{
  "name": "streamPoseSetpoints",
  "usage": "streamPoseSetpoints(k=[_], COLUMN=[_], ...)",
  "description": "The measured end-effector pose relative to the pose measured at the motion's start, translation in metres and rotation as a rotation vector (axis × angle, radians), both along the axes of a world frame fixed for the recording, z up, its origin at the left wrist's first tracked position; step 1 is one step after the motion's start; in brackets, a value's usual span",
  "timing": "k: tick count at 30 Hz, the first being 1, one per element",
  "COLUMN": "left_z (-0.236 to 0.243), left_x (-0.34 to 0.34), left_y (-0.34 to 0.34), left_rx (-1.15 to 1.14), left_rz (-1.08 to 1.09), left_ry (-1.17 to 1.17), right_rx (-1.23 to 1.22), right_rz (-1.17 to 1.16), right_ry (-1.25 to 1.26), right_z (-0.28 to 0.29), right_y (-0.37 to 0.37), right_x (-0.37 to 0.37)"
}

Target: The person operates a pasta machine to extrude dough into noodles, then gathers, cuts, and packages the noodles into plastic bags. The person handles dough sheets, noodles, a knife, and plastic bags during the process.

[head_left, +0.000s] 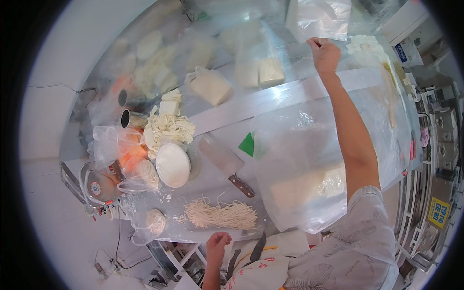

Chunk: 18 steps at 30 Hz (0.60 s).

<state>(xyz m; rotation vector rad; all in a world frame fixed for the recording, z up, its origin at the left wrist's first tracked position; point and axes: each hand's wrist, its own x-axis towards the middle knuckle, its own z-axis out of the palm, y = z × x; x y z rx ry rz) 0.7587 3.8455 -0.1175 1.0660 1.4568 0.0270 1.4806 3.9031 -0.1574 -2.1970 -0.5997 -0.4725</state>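
Note:
Reaching far across the counter, my right hand (325,54) is closed, its fingertips pinched at the lower edge of clear plastic bags (319,20). My left hand (216,245) stays low by the near edge, its fingers loosely curled with nothing showing in them. Just beyond it lies a bundle of fresh noodles (221,214). A cleaver (227,166) with a brown wooden handle rests farther in. Left of the cleaver are a round white stack of wrappers (173,165) and a heap of wide noodles (167,129).
A large clear plastic sheet (295,145) covers pale slabs on the right. A metal scale (99,184) stands at the left, near a plastic bag with orange contents (130,147). A metal strip (285,96) crosses the counter, with wrapped pale blocks (210,87) beyond it.

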Motion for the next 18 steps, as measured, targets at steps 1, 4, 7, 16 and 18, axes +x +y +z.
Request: streamPoseSetpoints(k=[1, 4, 7, 16, 18], left_z=[0.002, 0.003, 0.002, 0.005, 0.007], left_x=[0.008, 0.020, 0.025, 0.025, 0.025], left_y=[0.001, -0.001, -0.003, -0.013, -0.015], left_rx=[0.006, 0.016, 0.018, 0.042, 0.056], left_rz=[-0.019, -0.035, -0.045, -0.063, -0.072], left_ry=[0.010, -0.014, -0.030, -0.018, -0.016], right_rx=[0.028, 0.059, 0.067, 0.068, 0.050], right_rz=[0.038, 0.148, 0.190, 0.207, 0.183], right_ry=[0.037, 0.109, 0.188, 0.273, 0.318], right_z=[0.008, 0.024, 0.028, 0.048, 0.059], right_y=[-0.004, -0.016, -0.026, -0.052, -0.057], right_x=[-0.002, -0.003, 0.001, 0.003, -0.001])
